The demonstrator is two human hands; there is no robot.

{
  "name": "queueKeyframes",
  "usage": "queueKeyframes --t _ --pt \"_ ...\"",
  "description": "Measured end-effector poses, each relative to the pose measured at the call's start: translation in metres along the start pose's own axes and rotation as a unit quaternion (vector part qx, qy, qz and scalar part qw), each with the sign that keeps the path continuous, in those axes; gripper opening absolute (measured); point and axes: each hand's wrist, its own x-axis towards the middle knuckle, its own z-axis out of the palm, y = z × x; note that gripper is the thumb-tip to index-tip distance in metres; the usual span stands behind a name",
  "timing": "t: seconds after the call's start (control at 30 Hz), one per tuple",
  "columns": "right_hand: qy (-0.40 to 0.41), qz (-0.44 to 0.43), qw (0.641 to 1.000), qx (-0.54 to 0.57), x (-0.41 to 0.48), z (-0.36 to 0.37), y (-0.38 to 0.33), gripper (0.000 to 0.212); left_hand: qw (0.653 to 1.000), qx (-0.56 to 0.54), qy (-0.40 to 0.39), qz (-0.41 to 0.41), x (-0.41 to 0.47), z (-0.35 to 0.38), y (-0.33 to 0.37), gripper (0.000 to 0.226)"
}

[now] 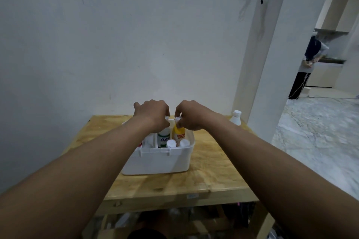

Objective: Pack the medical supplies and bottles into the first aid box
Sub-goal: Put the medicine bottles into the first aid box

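Observation:
A white first aid box [155, 161] stands open on the wooden table [213, 161]. Inside it stand a white bottle with a green label [163, 138], a yellow bottle [179, 134] and two small white-capped bottles [171, 143] [184, 142] at the front. My left hand [152, 114] grips the top of the green-label bottle. My right hand [191, 115] pinches the white cap of the yellow bottle. Another white bottle [236, 118] stands outside the box at the table's far right corner.
The table stands against a white wall [116, 44]. To the right, a doorway opens onto a marbled floor [320, 141], where a person [308, 64] stands far off. Clutter [174, 219] lies under the table.

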Motion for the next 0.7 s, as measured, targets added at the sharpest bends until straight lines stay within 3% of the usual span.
queueKeyframes --t 0.5,0.6,0.7 --pt "0.007 0.012 0.999 0.05 -0.003 -0.002 0.011 0.047 0.998 -0.065 -0.008 -0.002 -0.017 -0.008 -0.007 0.041" --pt "0.021 0.025 0.997 0.065 -0.006 -0.007 0.019 0.042 0.997 -0.079 0.025 -0.007 -0.031 -0.007 -0.01 0.038" --pt "0.03 0.043 0.997 0.063 -0.013 -0.015 0.03 0.038 0.995 -0.018 0.102 -0.001 -0.056 -0.004 -0.007 0.036"
